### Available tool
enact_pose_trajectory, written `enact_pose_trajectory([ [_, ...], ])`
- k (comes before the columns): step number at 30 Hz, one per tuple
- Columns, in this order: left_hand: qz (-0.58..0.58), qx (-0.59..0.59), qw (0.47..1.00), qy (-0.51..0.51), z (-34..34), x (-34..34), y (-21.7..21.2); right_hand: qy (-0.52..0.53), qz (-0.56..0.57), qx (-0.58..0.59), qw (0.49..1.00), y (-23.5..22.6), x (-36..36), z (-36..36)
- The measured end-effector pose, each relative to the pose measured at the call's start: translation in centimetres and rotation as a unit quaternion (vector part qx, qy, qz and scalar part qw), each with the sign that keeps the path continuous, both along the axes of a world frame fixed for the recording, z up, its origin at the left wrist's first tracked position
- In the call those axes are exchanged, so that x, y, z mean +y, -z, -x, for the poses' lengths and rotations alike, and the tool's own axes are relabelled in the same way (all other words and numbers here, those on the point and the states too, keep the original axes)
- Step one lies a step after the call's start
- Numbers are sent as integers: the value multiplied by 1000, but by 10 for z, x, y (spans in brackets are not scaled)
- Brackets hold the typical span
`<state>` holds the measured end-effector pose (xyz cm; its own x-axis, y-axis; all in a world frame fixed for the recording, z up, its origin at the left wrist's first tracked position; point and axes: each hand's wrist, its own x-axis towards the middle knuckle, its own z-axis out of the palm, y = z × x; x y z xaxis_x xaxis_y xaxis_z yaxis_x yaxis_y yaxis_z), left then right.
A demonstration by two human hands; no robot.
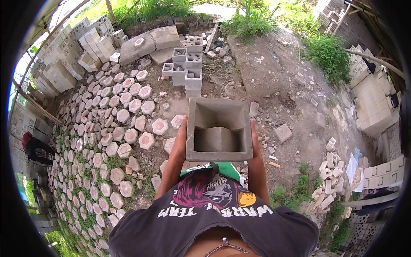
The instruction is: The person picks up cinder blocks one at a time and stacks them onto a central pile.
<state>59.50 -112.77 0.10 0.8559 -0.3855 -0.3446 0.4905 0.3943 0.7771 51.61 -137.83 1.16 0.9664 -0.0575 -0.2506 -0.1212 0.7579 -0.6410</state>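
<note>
A grey square concrete vent block [220,155] is held up in front of my chest, its hollow facing me with a slanted ridge inside. My left hand [183,130] presses flat along its left side, and my right hand [254,137] along its right side. Most of the fingers are hidden behind the block's walls. Just beyond it stands a stack of similar grey hollow blocks [193,88] on the ground, some with square openings and some with round holes.
Many hexagonal pavers [147,140] cover the ground on the left. Pale blocks [55,73] are stacked at the far left, where a bent-over person [36,147] is. A rubble pile [329,180] lies to the right, near a white sack [355,173]. Concrete slabs [137,48] lie behind.
</note>
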Motion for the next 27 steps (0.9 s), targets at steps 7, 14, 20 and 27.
enact_pose_trajectory([
  [7, -27, -22, 998, -61, -121, -52, 19, -82, -11, -31, 996, 31, -49, -158],
  [14, -72, -63, 982, -161, -245, -104, 49, -173, 19, -25, 984, 37, -108, -323],
  [20, -57, -26, 982, -180, -300, -124, 28, -188, -1, -16, 982, 44, -125, -396],
  [27, -71, -15, 985, -159, -382, -143, 44, -165, -3, -14, 986, 45, -142, -459],
])
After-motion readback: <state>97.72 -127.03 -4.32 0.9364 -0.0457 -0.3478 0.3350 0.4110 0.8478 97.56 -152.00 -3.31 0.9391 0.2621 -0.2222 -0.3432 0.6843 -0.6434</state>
